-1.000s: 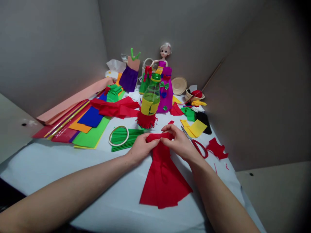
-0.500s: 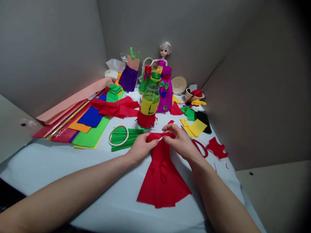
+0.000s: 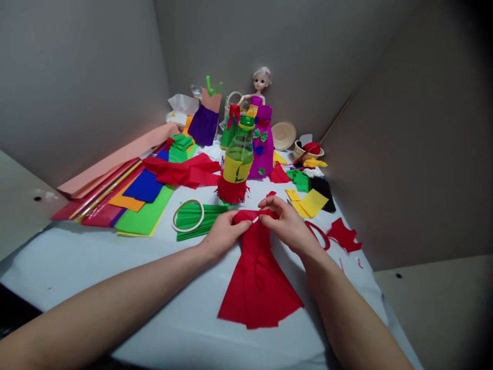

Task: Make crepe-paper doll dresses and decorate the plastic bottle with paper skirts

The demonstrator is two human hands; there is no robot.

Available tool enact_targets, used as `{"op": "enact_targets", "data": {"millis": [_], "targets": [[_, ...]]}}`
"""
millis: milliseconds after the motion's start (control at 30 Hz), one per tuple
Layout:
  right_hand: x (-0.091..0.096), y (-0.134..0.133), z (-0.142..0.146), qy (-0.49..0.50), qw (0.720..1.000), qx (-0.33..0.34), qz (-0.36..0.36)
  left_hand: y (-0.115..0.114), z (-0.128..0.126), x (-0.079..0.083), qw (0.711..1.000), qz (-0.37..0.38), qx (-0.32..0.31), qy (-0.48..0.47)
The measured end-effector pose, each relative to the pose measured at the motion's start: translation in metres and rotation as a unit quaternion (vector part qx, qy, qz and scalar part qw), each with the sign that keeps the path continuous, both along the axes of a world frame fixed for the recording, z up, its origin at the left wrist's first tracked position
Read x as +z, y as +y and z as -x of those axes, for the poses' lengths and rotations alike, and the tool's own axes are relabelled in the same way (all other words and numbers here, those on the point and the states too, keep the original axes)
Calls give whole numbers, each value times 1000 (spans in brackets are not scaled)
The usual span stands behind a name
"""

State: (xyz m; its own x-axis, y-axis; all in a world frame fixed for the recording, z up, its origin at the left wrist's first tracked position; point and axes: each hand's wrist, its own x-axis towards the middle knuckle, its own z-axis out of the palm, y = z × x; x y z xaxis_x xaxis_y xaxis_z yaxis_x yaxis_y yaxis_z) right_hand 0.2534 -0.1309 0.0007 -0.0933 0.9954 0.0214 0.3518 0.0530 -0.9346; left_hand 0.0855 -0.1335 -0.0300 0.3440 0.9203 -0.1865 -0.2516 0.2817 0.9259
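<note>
A pleated red paper skirt [image 3: 259,280] lies fanned out on the white table [image 3: 115,267], narrow end away from me. My left hand [image 3: 222,234] pinches the left side of that narrow top end. My right hand [image 3: 287,225] pinches the right side of the same end, fingers curled over it. Just behind stands a green plastic bottle [image 3: 239,156] with a yellow band and a red fringe at its base.
Red-handled scissors [image 3: 318,234] lie under my right wrist. A tape ring [image 3: 187,215] rests on pleated green paper. Coloured paper sheets [image 3: 142,198] spread at the left. A doll [image 3: 261,85] in a magenta dress, paper dresses, bowls and scraps crowd the back.
The red skirt's flared end has swung slightly left and toward the hands. My right hand's fingers have shifted a little on the gathered top; my left hand has stayed put.
</note>
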Motion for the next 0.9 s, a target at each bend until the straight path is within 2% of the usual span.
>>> {"op": "enact_targets", "data": {"millis": [300,400,467,533,600,733,900], "targets": [[-4,0,-3,-12,1000,6,5,-2,0,2,1000,9,3,-16],[-3,-2,0,-47,998,-10,-38,-3,0,2,1000,3,13,-14],[2,-6,3,-137,981,-59,-123,-3,0,2,1000,0,20,-18],[8,-12,7,-246,943,-100,-203,-3,1,2,999,0,28,-22],[13,-18,10,-309,919,-90,-230,-4,1,2,999,-2,38,-20],[15,-22,13,-327,926,-21,-189,-4,1,1,999,-12,44,-1],[13,-19,13,-317,936,-21,-152,-5,1,1,999,-21,39,15]]}}
